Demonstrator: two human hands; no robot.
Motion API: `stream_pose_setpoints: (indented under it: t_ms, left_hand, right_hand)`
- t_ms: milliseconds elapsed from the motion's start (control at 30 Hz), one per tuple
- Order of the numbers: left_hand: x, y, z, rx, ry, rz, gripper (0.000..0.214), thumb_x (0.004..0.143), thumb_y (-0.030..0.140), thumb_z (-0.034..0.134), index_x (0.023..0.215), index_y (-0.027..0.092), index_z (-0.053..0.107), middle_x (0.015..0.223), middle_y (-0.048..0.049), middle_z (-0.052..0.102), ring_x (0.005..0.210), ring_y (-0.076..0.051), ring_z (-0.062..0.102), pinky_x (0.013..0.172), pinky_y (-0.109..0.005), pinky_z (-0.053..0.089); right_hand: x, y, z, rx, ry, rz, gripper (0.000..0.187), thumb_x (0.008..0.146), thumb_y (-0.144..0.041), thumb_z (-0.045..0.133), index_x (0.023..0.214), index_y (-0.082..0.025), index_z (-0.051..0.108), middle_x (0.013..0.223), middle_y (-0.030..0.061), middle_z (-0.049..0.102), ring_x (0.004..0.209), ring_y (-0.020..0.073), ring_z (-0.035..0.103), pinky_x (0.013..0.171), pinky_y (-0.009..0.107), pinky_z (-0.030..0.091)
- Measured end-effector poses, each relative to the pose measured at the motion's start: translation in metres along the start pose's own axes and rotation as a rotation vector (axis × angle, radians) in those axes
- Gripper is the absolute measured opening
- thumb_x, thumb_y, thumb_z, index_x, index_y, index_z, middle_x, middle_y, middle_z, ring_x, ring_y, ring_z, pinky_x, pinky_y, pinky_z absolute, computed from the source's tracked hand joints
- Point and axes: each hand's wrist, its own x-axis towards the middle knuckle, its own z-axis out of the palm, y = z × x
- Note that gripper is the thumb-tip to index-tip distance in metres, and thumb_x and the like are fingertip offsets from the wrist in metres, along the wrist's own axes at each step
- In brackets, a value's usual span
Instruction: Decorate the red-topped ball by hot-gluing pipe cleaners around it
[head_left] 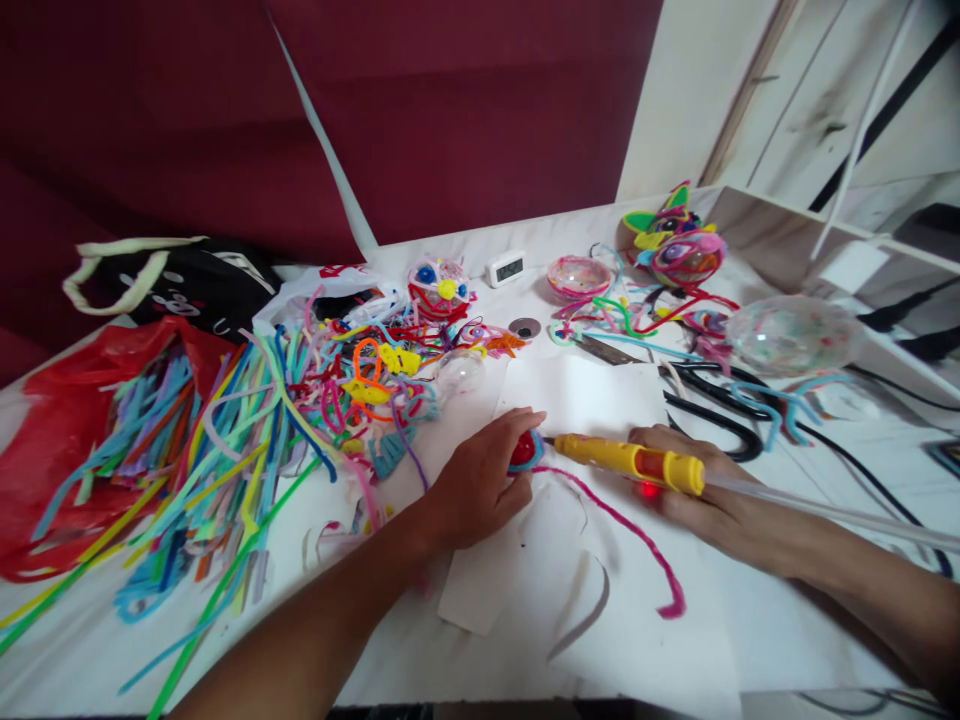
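My left hand grips a small red round piece edged with blue pipe cleaner, holding it down over white paper. In my right hand is a yellow hot glue gun with a clear glue stick sticking out of its back and a red light glowing beneath. The gun's nozzle points left and is at the edge of the red piece; I cannot tell if it touches. A magenta pipe cleaner trails from beside the piece toward the front right.
Loose pipe cleaners and a red plastic bag cover the left. Behind are a decorated ball, a small digital clock and a pink-rimmed bowl. Large black-handled scissors and a clear plastic shell lie right.
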Motion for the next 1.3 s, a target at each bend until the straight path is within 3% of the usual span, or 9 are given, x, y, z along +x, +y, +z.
stream_pose_setpoints:
  t_ms: [233, 400, 567, 833, 1000, 1200, 1300]
  left_hand:
    - [0.000, -0.001, 0.000, -0.009, 0.001, 0.006, 0.061, 0.079, 0.012, 0.047, 0.138, 0.019, 0.033, 0.144, -0.0112, 0.042, 0.136, -0.023, 0.038, 0.113, -0.045, 0.033]
    - [-0.001, -0.003, 0.001, 0.003, -0.001, 0.009, 0.060, 0.080, 0.014, 0.046, 0.138, 0.018, 0.032, 0.144, -0.0112, 0.041, 0.136, -0.023, 0.038, 0.113, -0.044, 0.034]
    - [-0.001, -0.002, 0.001, 0.011, 0.001, 0.006, 0.060, 0.080, 0.014, 0.046, 0.138, 0.018, 0.032, 0.144, -0.0112, 0.042, 0.135, -0.022, 0.038, 0.113, -0.044, 0.034]
    - [0.000, -0.001, 0.001, 0.000, -0.003, -0.006, 0.059, 0.080, 0.014, 0.045, 0.138, 0.018, 0.032, 0.144, -0.0116, 0.042, 0.136, -0.022, 0.037, 0.113, -0.044, 0.034]
    - [0.000, -0.002, 0.001, -0.009, -0.003, 0.001, 0.059, 0.080, 0.014, 0.045, 0.137, 0.019, 0.033, 0.144, -0.0109, 0.041, 0.136, -0.022, 0.037, 0.113, -0.044, 0.033]
    - [0.000, 0.000, 0.000, -0.014, -0.007, 0.000, 0.059, 0.080, 0.013, 0.046, 0.138, 0.018, 0.032, 0.144, -0.0117, 0.041, 0.136, -0.022, 0.037, 0.114, -0.043, 0.032]
    - [-0.001, 0.000, -0.001, -0.017, -0.006, 0.000, 0.059, 0.081, 0.014, 0.046, 0.138, 0.018, 0.032, 0.144, -0.0119, 0.041, 0.136, -0.023, 0.037, 0.114, -0.044, 0.032]
  right_hand:
    - [-0.003, 0.000, 0.000, 0.001, -0.060, 0.001, 0.023, 0.090, -0.036, 0.040, 0.103, -0.025, 0.054, 0.089, 0.0042, 0.059, 0.080, 0.0225, 0.057, 0.068, 0.039, 0.047]
    - [-0.004, -0.003, -0.002, 0.017, -0.083, -0.013, 0.020, 0.092, -0.035, 0.037, 0.099, -0.024, 0.053, 0.086, 0.0039, 0.055, 0.076, 0.0212, 0.053, 0.069, 0.040, 0.045]
    - [-0.004, -0.007, -0.004, 0.004, -0.077, -0.030, 0.014, 0.091, -0.031, 0.040, 0.080, -0.025, 0.047, 0.078, 0.0016, 0.052, 0.071, 0.0194, 0.051, 0.066, 0.037, 0.044]
    - [-0.004, -0.008, -0.001, -0.022, -0.094, -0.107, 0.015, 0.090, -0.028, 0.039, 0.077, -0.024, 0.046, 0.080, 0.0009, 0.054, 0.071, 0.0181, 0.052, 0.070, 0.038, 0.043]
    - [-0.002, -0.009, -0.003, -0.018, -0.085, -0.173, 0.016, 0.089, -0.025, 0.037, 0.075, -0.024, 0.044, 0.074, 0.0003, 0.051, 0.065, 0.0164, 0.049, 0.065, 0.035, 0.042]
    - [-0.008, 0.007, -0.011, -0.087, -0.019, -0.005, 0.013, 0.089, -0.034, 0.041, 0.093, -0.025, 0.050, 0.084, 0.0043, 0.056, 0.073, 0.0205, 0.054, 0.063, 0.036, 0.042]
    - [-0.008, 0.019, -0.016, -0.196, 0.026, -0.010, 0.018, 0.087, -0.036, 0.045, 0.100, -0.025, 0.050, 0.095, 0.0074, 0.060, 0.080, 0.0252, 0.057, 0.070, 0.041, 0.043]
